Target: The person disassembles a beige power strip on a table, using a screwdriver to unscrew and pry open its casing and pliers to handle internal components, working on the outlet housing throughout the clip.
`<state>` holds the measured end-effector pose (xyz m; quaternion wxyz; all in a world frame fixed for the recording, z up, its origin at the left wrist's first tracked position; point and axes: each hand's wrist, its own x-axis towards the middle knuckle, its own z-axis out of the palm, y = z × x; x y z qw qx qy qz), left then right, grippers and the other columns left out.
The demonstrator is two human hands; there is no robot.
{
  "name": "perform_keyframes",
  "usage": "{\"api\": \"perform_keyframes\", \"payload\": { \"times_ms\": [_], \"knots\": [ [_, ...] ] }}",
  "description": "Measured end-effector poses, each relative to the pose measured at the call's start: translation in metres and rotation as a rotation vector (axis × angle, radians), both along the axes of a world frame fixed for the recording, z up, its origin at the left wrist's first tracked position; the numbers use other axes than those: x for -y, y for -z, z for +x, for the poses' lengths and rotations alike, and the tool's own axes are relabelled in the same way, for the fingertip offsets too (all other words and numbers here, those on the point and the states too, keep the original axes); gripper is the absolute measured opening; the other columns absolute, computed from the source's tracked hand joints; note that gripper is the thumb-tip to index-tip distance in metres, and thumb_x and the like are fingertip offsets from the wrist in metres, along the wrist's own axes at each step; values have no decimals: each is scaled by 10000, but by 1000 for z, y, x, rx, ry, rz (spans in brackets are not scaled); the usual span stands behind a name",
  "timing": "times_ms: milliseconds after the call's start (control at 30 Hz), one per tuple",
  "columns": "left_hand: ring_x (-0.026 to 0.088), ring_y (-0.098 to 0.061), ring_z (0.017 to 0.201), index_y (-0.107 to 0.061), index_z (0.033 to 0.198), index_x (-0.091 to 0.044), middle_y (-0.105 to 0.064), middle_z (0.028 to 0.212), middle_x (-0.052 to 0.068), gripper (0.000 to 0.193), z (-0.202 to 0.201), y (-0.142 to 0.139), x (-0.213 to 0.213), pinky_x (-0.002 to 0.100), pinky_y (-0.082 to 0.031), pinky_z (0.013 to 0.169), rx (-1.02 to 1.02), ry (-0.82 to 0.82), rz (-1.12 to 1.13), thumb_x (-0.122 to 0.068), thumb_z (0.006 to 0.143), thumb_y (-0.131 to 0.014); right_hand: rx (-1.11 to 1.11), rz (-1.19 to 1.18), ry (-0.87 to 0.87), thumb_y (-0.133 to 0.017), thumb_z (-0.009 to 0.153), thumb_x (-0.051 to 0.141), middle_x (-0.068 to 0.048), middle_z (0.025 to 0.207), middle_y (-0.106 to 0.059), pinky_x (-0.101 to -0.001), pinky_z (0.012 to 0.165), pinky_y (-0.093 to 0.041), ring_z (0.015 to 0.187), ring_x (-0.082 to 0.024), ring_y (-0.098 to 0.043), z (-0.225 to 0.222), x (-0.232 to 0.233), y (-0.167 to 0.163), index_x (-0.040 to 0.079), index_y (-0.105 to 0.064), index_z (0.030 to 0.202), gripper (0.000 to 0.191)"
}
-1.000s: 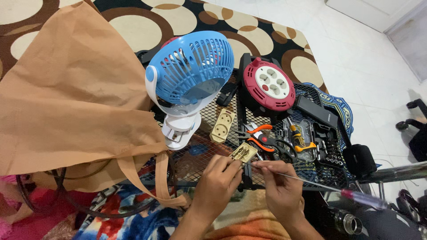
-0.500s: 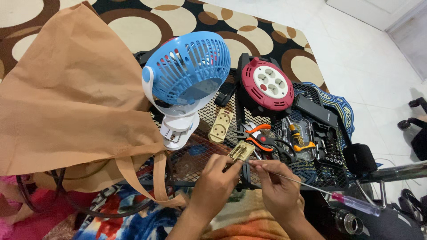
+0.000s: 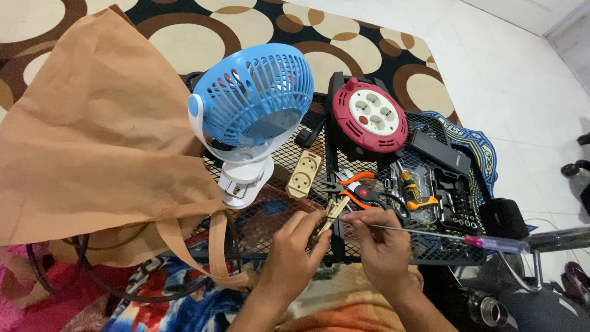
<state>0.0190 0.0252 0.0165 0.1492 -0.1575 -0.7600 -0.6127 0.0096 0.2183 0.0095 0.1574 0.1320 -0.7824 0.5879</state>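
My left hand [image 3: 295, 249] pinches a small beige socket part [image 3: 332, 213] and holds it up over a black wire mesh table [image 3: 289, 161]. My right hand [image 3: 382, 243] grips the thin metal shaft of a long screwdriver whose purple see-through handle [image 3: 496, 243] sticks out to the right. The screwdriver tip meets the beige part between my hands. A blue and white clip fan [image 3: 252, 110] stands just beyond my left hand.
On the mesh lie a beige double socket [image 3: 304, 174], a red and black cable reel [image 3: 368, 120], orange-handled pliers [image 3: 355, 187] and a black bit set case [image 3: 439, 190]. A tan cloth bag [image 3: 92, 141] covers the left. Patterned rug and white floor tiles lie beyond.
Both hands have stayed close together on the beige part and screwdriver; the screwdriver shaft has tilted slightly flatter. The view shifted a little.
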Motion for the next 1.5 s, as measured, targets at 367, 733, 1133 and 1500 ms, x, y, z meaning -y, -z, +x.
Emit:
{"api": "perform_keyframes", "payload": {
  "times_ms": [367, 733, 1133, 1500],
  "knots": [
    [377, -651, 944, -635, 1195, 63, -682, 1012, 189, 319, 0, 3, 5, 451, -527, 807, -176, 116, -175, 24, 882, -685, 107, 499, -118, -635, 934, -17, -135, 939, -756, -318, 782, -621, 892, -205, -786, -14, -7, -40, -30, -598, 972, 54],
    [332, -650, 995, -660, 1146, 65, -658, 993, 162, 300, 18, 2, -6, 416, -534, 851, -300, 56, -252, -2, 854, -673, 91, 402, -130, -605, 932, -58, -117, 950, -752, -303, 825, -623, 894, -179, -772, -2, -27, -35, -9, -579, 974, 71],
    [346, -668, 1119, -669, 1112, -1, -676, 1046, 125, 293, 16, 8, -9, 434, -545, 926, -313, -55, -218, -23, 828, -737, 73, -21, -177, -552, 978, -100, -183, 1069, -695, -331, 895, -618, 1014, -216, -738, 11, -30, 5, -14, -508, 1029, 108],
    [348, -678, 1014, -621, 1186, 15, -644, 1079, 154, 353, 12, 7, -10, 424, -552, 830, -30, 23, -88, -2, 849, -725, 106, -177, -11, -525, 992, -95, -189, 1076, -685, -374, 943, -628, 1026, -246, -750, 23, -31, 40, -22, -507, 1033, 85]
  ]
}}
